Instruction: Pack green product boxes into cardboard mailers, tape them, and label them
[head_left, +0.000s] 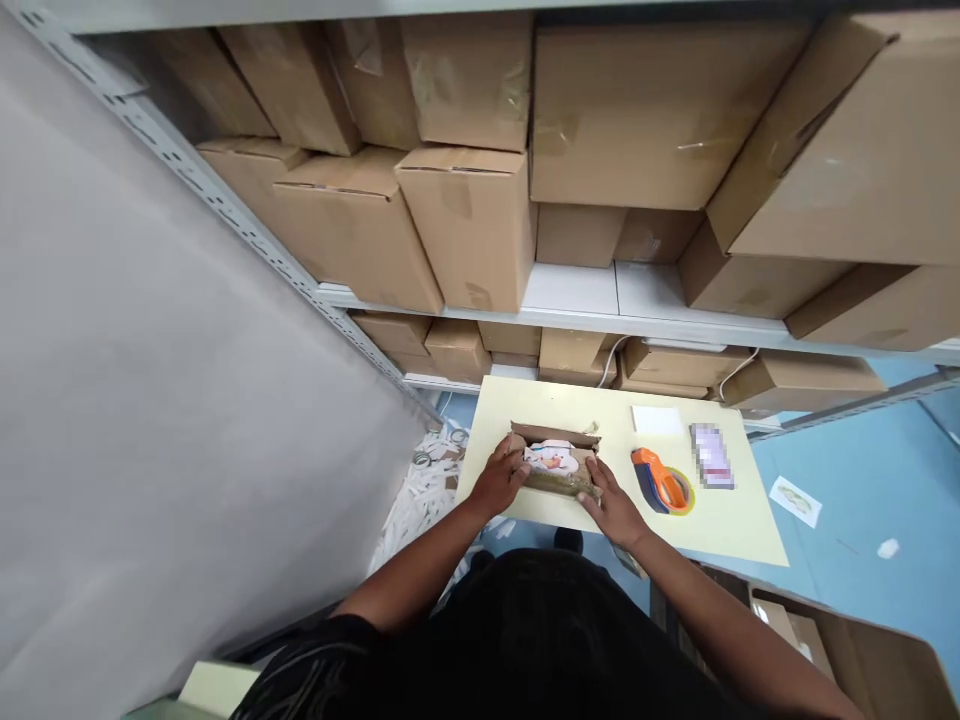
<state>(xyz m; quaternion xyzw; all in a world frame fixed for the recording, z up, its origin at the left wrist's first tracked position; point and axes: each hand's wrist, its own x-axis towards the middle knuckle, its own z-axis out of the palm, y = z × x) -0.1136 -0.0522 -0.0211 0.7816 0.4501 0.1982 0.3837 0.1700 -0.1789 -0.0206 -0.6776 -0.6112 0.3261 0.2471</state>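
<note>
A small open cardboard box [556,436] sits on a pale yellow table [739,525]. Inside it lies a flat item with a white, pink and orange picture [553,458]. My left hand [501,477] grips the box's left side with curled fingers. My right hand [613,502] presses on the near right flap and corner of the box. Both forearms reach in from the bottom of the view.
An orange and blue tape dispenser [658,481] lies right of the box, then a white pad [656,420] and a blurred phone-like object [712,456]. Shelves stacked with cardboard boxes [465,215] rise behind. Paper scraps [424,490] litter the blue floor; an open carton [840,640] stands lower right.
</note>
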